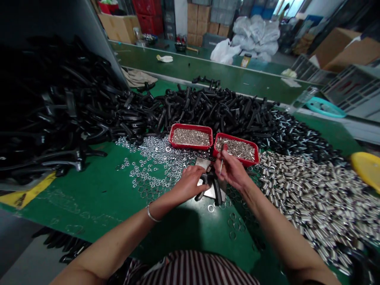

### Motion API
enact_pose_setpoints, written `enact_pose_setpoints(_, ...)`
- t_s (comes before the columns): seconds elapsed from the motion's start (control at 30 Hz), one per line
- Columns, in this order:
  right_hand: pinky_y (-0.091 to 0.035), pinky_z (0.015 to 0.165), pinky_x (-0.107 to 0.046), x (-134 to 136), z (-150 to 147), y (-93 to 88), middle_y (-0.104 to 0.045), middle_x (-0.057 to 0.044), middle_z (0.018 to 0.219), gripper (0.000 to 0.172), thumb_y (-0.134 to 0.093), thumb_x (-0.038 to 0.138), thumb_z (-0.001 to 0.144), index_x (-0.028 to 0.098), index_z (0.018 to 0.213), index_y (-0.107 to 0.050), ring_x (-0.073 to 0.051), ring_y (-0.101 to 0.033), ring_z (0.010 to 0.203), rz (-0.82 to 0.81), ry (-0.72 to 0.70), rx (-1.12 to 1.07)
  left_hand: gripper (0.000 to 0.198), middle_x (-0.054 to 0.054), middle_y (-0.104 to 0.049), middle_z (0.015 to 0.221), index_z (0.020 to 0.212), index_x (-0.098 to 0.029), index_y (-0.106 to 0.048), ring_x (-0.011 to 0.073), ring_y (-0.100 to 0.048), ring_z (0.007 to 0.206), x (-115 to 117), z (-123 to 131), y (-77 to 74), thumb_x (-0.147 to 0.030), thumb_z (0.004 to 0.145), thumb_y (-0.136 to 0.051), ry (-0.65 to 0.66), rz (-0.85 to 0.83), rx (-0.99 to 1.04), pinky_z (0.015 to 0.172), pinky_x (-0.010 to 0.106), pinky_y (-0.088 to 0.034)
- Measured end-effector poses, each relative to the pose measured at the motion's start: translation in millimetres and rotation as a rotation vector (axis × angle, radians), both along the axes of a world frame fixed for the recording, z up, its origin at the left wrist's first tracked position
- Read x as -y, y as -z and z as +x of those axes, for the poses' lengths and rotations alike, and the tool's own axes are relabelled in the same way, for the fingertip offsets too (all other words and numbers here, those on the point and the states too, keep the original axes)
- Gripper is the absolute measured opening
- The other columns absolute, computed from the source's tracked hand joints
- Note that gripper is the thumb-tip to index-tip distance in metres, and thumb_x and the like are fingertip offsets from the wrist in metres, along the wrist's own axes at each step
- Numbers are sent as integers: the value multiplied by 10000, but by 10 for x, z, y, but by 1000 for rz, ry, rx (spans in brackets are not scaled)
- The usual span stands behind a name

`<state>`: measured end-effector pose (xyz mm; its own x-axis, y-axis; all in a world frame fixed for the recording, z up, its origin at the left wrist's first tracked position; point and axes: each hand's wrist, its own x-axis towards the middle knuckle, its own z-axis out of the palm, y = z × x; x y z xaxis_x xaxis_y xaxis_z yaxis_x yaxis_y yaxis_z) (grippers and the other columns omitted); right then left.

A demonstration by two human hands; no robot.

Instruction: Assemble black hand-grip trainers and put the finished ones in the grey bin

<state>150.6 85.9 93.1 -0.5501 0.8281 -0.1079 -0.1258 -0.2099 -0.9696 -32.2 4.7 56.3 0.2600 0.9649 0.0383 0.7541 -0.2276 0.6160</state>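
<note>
My left hand (190, 183) is closed around a black plastic handle part (211, 186), holding it against a small metal block (203, 163) on the green table. My right hand (233, 171) pinches a thin metal pin or screw (221, 165) upright just above that part. Right behind my hands stand two red trays: the left tray (170, 134) holds small silver pieces, the right tray (257, 159) holds small screws. Loose silver washers (154, 166) lie scattered to the left of my hands.
A big heap of black plastic handles (74, 107) fills the left and back. Silver metal sleeves (308, 190) cover the right side. A yellow dish (368, 168) sits at the right edge, a teal basin (325, 107) beyond. Boxes and bags stand far back.
</note>
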Motion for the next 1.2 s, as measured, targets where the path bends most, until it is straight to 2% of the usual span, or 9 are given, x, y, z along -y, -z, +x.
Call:
enact_pose_setpoints(0.13, -513, 511, -273, -36, 300, 160, -679, 17, 676, 343, -533, 582, 916, 244, 921, -479, -144, -602, 501, 71, 190, 143, 555, 78, -567, 1341, 1302, -214, -562, 304, -481, 1225, 41, 1, 30, -414, 813, -731, -4, -14, -6, 1069, 457, -361)
enact_pose_setpoints(0.27, -413, 421, -270, 34, 687, 207, -642, 8, 583, 346, -557, 576, 897, 232, 872, -538, -160, -554, 413, 223, -3, 762, 594, 89, -556, 1365, 1351, -230, -542, 303, -488, 1222, -12, -33, -37, -494, 839, -691, 48, -15, -35, 1066, 463, -369)
enact_pose_setpoints(0.37, -436, 523, -289, 2, 838, 27, -700, -59, 711, 350, -610, 555, 875, 208, 838, -638, -198, -639, 587, 478, -68, 1099, 437, 81, -611, 1277, 1339, -260, -576, 270, -514, 1184, -362, -208, -191, -447, 944, -559, 33, 120, -90, 1033, 423, -391)
enact_pose_setpoints(0.53, -479, 774, -321, -356, 551, -302, -727, -76, 962, 168, -580, 304, 936, 208, 966, -714, -220, -666, 883, 881, 74, 1062, 249, 175, -685, 1031, 1004, -127, -735, 311, -585, 1089, -1249, -721, -418, -157, 910, -506, -225, 221, -505, 957, 442, -406)
enact_pose_setpoints(0.63, -474, 804, -317, -649, 74, -320, -701, -89, 961, 168, -571, 230, 936, 191, 905, -732, -211, -643, 887, 1087, -1, 1033, 179, 201, -704, 916, 839, -90, -733, 309, -639, 979, -1472, -882, -424, -77, 817, -556, -220, 204, -591, 885, 411, -439)
enact_pose_setpoints(0.87, -455, 888, -334, -1156, -846, -45, -717, -94, 883, 73, -698, 157, 828, 190, 777, -738, -237, -615, 933, 1227, -190, 1087, 265, 213, -686, 981, 990, -84, -680, 315, -631, 976, -1347, -882, -227, -126, 926, -426, -253, 283, -583, 868, 437, -450)
enact_pose_setpoints(1.03, -449, 883, -341, -1218, -871, 115, -707, -121, 1002, 55, -675, 167, 851, 171, 877, -724, -255, -578, 1013, 1176, -161, 1103, 245, 207, -656, 1033, 1011, -78, -651, 321, -592, 1048, -1313, -897, -236, -170, 962, -429, -259, 300, -490, 935, 447, -412)
enact_pose_setpoints(1.1, -435, 902, -341, -1207, -845, 142, -699, -118, 1017, 80, -639, 178, 880, 166, 912, -711, -244, -570, 1011, 1160, -144, 1091, 230, 175, -651, 1030, 1017, -100, -640, 303, -579, 1045, -1150, -780, -256, -211, 981, -443, -229, 345, -382, 946, 434, -401)
enact_pose_setpoints(1.2, -421, 902, -330, -1201, -834, 165, -691, -100, 1030, 123, -582, 181, 911, 172, 962, -693, -228, -568, 1000, 1136, -121, 1056, 236, 100, -659, 998, 1021, -149, -628, 250, -577, 986, -720, -447, -277, -275, 1014, -428, -19, 356, -246, 920, 394, -406)
